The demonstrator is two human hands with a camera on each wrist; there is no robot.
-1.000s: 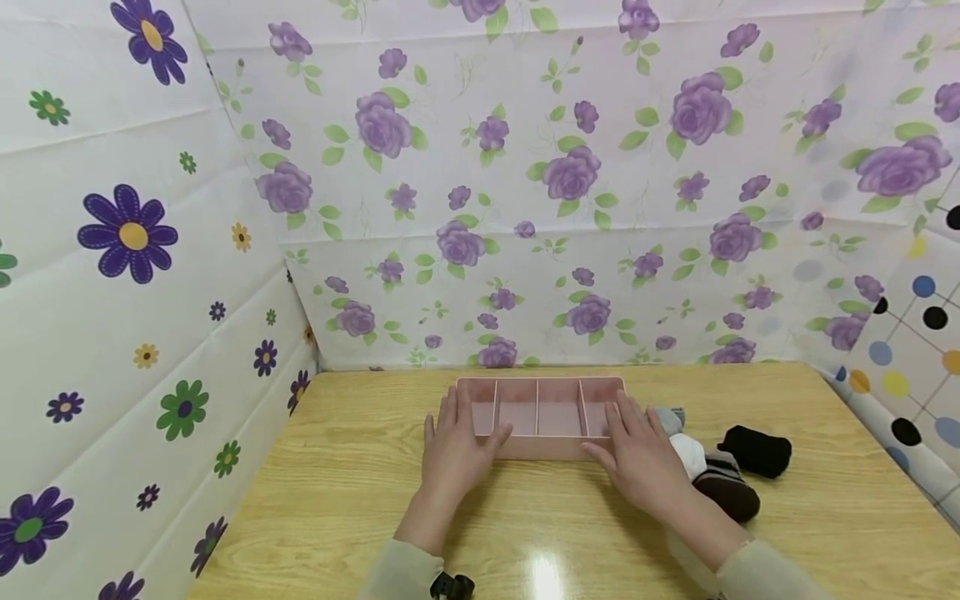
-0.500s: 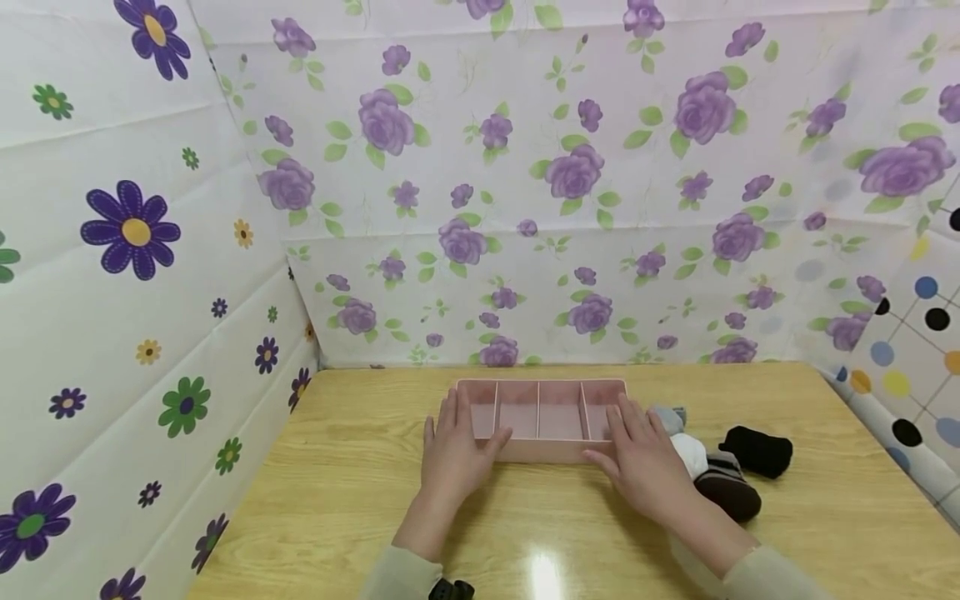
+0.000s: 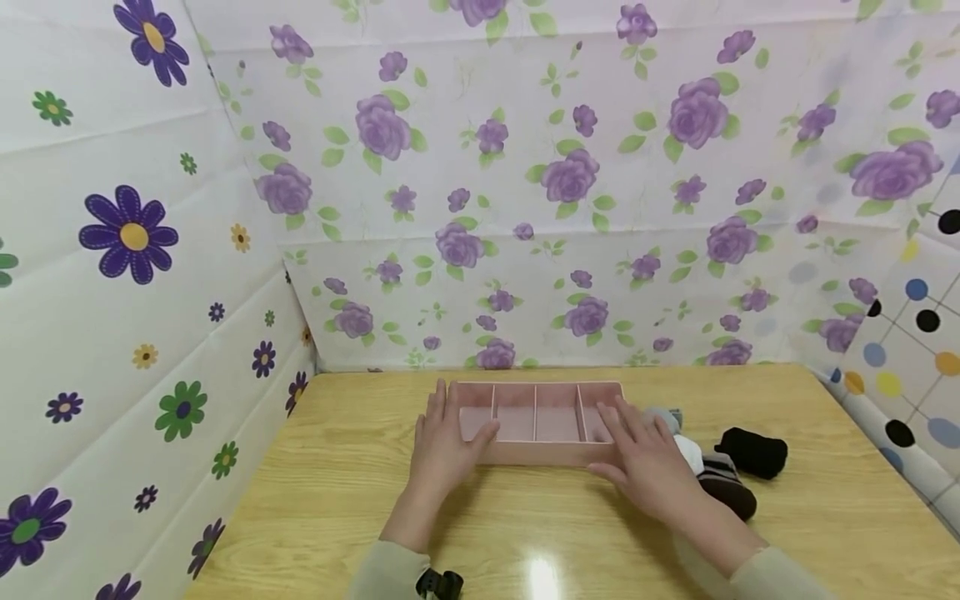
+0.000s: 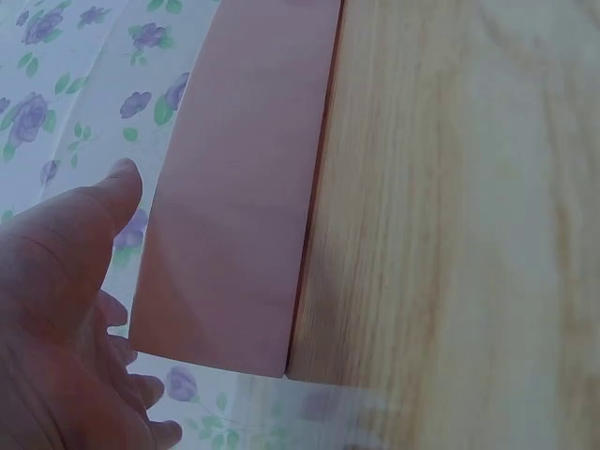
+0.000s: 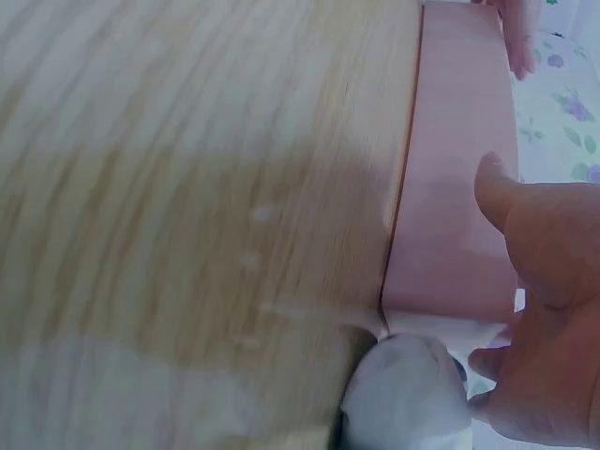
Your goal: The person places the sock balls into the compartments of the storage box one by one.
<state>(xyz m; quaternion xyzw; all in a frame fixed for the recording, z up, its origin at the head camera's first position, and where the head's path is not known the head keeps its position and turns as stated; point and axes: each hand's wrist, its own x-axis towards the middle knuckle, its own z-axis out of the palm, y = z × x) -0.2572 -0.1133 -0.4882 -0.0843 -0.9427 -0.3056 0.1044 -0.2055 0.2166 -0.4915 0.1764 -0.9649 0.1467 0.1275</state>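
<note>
A pink organizer box [image 3: 551, 455] with several compartments in a row lies on the table, its compartments bare. At its left end is my left hand [image 3: 441, 454], fingers extended along the side and thumb over the front rim. My right hand [image 3: 651, 467] lies at the opposite end, fingers straight over the right compartment. In the left wrist view, the thumb is beside the upper edge of the box's front wall [image 4: 234, 206]. The right wrist view has the right thumb near that same wall [image 5: 455, 169], with a white rolled sock [image 5: 403, 389] just below the hand.
To the right of the box are a grey bundle [image 3: 663, 418], the white sock, a dark brown striped sock [image 3: 726, 490] and a black rolled sock [image 3: 753, 452]. The right forearm passes close to them. Flower-printed cloth [image 3: 525, 208] walls the table's back and left.
My left hand has shifted slightly left, its fingers now more at the box's outer side. The right hand has come a little lower. The box and socks look practically unmoved.
</note>
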